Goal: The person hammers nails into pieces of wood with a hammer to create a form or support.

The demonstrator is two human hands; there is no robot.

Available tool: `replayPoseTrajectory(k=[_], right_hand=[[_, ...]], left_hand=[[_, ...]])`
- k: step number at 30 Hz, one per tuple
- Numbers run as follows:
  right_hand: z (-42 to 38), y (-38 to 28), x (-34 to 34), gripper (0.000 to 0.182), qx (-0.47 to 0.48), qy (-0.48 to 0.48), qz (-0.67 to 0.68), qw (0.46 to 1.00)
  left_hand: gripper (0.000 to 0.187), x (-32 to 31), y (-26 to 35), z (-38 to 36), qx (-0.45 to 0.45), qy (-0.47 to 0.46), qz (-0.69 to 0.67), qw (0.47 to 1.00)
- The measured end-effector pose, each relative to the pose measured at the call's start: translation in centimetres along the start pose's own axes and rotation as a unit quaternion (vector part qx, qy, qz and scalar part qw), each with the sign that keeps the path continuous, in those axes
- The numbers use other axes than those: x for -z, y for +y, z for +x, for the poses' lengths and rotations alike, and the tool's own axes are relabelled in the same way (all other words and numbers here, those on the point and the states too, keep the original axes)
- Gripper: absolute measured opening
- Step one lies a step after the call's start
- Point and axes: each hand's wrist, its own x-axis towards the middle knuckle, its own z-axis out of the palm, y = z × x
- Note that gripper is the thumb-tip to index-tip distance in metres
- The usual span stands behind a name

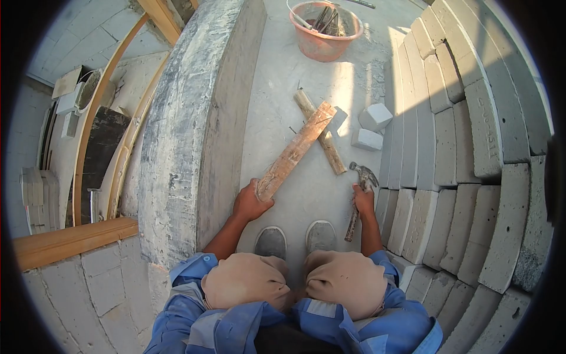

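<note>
My left hand (252,202) is closed around the near end of a wooden board (298,150), which slants up and away to the right. Nails stick out of the board near its far end. That far end lies across a second, rougher piece of wood (321,133) on the floor. In my right hand (364,199) is a claw hammer (364,174), gripped close below its head, with the handle hanging down toward my shoe. The hammer is apart from the board.
Stacked grey blocks (471,130) rise along the right side. A thick concrete ledge (200,118) runs along the left, with wooden framing (112,118) beyond. Ahead stands an orange bucket (326,35) with metal pieces inside. Two white block offcuts (371,127) sit near the stack.
</note>
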Motion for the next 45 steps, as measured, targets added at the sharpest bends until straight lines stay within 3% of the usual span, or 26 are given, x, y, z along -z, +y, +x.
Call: replayPoseTrajectory(k=[7,11,13,15,17,19,21,22,25,26,29,33,45], right_hand=[[4.3,5.6,0.5,0.024,0.112,0.044,-0.099,0.988],[1.0,-1.3,1.1,0.026,0.051,-0.024,-0.040,0.998],[1.3,-2.9,1.2,0.033,0.270,0.058,-0.101,0.956],[-3.2,-10.9,1.4,0.039,0.208,0.008,-0.017,0.978],[-6.3,-15.8,0.3,0.041,0.210,-0.003,0.046,0.977],[-6.0,-15.8,0.0,0.043,0.216,-0.022,0.109,0.970],[-3.7,-13.6,-1.3,0.045,0.311,-0.014,0.001,0.950],[-4.0,-12.8,-1.7,0.046,0.277,-0.045,0.038,0.959],[-6.0,-12.2,-2.7,0.027,0.193,-0.113,0.046,0.974],[-6.2,-11.8,-3.2,0.025,0.186,-0.102,0.020,0.977],[-3.7,-9.0,-3.1,0.040,0.189,-0.117,-0.001,0.975],[-4.2,-9.4,-3.2,0.028,0.174,-0.096,-0.006,0.980],[-3.2,-8.1,-2.7,0.024,0.135,-0.090,-0.003,0.987]], left_hand=[[0.066,-0.2,-0.1,0.1,-0.001,0.002,-0.002,1.000],[0.065,-0.3,-0.2,0.2,0.008,0.003,-0.003,1.000],[0.065,-0.4,-0.1,0.2,0.008,-0.003,-0.006,1.000],[0.063,-0.5,0.1,0.1,0.015,0.000,-0.004,1.000],[0.063,-0.7,-0.4,0.3,0.008,-0.005,-0.002,1.000],[0.063,-0.7,-0.4,0.4,0.005,-0.001,-0.002,1.000],[0.064,-0.6,-0.4,0.4,0.015,-0.008,0.000,1.000],[0.064,-0.8,-0.5,0.6,0.027,0.007,-0.008,1.000],[0.069,-0.9,-1.5,0.4,-0.003,-0.005,-0.025,1.000],[0.072,-1.6,-2.2,0.5,-0.016,0.011,-0.027,0.999],[0.085,-1.5,-2.2,-0.3,-0.010,0.016,-0.020,1.000],[0.079,-1.3,-2.4,0.1,-0.026,0.009,-0.057,0.998],[0.081,-2.5,-3.3,0.5,-0.035,0.023,-0.048,0.998]])
